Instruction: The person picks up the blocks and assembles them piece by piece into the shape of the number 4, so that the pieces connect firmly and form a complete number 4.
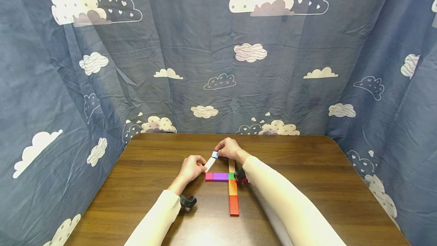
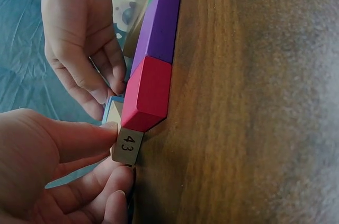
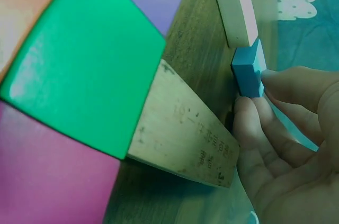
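Observation:
My left hand [image 1: 192, 168] pinches a pale wooden block [image 2: 127, 147] marked 43 between thumb and fingers. This block [image 1: 210, 164] slants away from a pinkish-red block [image 1: 209, 177]. At its far end sits a small blue block [image 3: 248, 70], pinched between the thumb and fingers of my right hand [image 1: 228, 148]. In the right wrist view the blue block meets the pale block end to end. Beside my right hand, a worn wooden block [image 3: 185, 128] with faint printing runs out from the green block [image 3: 90, 65].
The blocks form a cross on the brown table [image 1: 146, 170]: purple [image 1: 220, 177] left of green, orange [image 1: 233, 188] and red [image 1: 234, 205] toward me, magenta [image 1: 244, 180] partly hidden by my right wrist. A cloud-patterned curtain [image 1: 191, 48] hangs behind the table.

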Motion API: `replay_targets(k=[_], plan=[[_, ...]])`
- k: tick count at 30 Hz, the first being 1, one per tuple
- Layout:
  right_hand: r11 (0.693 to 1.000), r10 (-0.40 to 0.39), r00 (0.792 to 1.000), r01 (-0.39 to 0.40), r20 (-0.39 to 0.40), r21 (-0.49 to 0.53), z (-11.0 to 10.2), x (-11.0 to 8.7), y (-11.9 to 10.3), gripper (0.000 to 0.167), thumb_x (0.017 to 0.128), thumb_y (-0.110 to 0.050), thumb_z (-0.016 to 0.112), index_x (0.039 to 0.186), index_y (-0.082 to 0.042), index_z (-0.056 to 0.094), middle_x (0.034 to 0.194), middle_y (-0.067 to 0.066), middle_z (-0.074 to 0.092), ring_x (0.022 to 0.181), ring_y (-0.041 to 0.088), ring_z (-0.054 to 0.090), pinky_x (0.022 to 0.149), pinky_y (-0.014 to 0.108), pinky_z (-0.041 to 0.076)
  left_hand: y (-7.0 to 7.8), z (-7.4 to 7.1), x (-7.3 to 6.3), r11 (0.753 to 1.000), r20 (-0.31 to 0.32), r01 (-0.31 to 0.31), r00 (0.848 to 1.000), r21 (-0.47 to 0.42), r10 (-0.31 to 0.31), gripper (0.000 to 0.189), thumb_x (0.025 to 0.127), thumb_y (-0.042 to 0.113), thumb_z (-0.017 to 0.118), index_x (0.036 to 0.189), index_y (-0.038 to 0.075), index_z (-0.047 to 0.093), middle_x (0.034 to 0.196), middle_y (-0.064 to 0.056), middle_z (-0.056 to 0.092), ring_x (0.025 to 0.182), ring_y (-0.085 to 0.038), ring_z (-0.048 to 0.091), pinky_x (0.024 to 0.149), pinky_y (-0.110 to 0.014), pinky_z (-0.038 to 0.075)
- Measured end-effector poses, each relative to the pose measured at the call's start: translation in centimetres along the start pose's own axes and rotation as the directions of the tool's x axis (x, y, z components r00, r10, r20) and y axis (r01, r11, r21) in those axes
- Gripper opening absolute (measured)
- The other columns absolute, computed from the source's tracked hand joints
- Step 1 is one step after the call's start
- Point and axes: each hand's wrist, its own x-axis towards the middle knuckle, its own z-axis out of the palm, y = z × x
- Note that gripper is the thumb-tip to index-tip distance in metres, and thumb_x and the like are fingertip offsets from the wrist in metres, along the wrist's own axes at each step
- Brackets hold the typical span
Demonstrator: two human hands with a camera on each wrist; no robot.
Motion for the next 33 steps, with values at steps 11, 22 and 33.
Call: replay_targets(k=[11,22,33], plan=[[0.991,-0.086,0.996,0.083,-0.022,-0.102,0.27,-0.19,-0.31,0.02,0.076,-0.007,0.083,0.096,-0.01,0.081,0.087,-0.004,0.076,0.074,0.009,0.06,0.073,0.026,0.05,0.1,0.06,-0.01,1.0,0.003,0.027,1.0,0.005,-0.027,0.017,0.078,0.011,0.082,0.092,0.008,0.075,0.072,0.004,0.069,0.065,-0.009,0.06,0.064,-0.031,0.047],[0.989,-0.103,0.995,0.103,0.001,-0.108,0.17,-0.41,-0.5,0.028,0.075,-0.004,0.083,0.102,-0.008,0.08,0.086,-0.001,0.076,0.073,0.006,0.061,0.075,0.027,0.05,0.07,0.04,-0.06,0.999,0.017,0.033,0.999,-0.005,-0.033,0.016,0.079,0.01,0.081,0.093,0.007,0.075,0.073,0.003,0.069,0.066,-0.01,0.059,0.064,-0.031,0.047],[0.985,-0.119,0.993,0.117,-0.003,-0.127,0.36,-0.1,-0.28,0.025,0.075,-0.004,0.082,0.1,-0.01,0.08,0.077,-0.006,0.072,0.069,0.006,0.059,0.07,0.025,0.049,-0.01,-0.06,-0.08,1.0,0.017,0.022,1.0,-0.001,-0.022,0.016,0.079,0.01,0.081,0.093,0.007,0.075,0.072,0.003,0.068,0.066,-0.01,0.059,0.063,-0.03,0.046]])
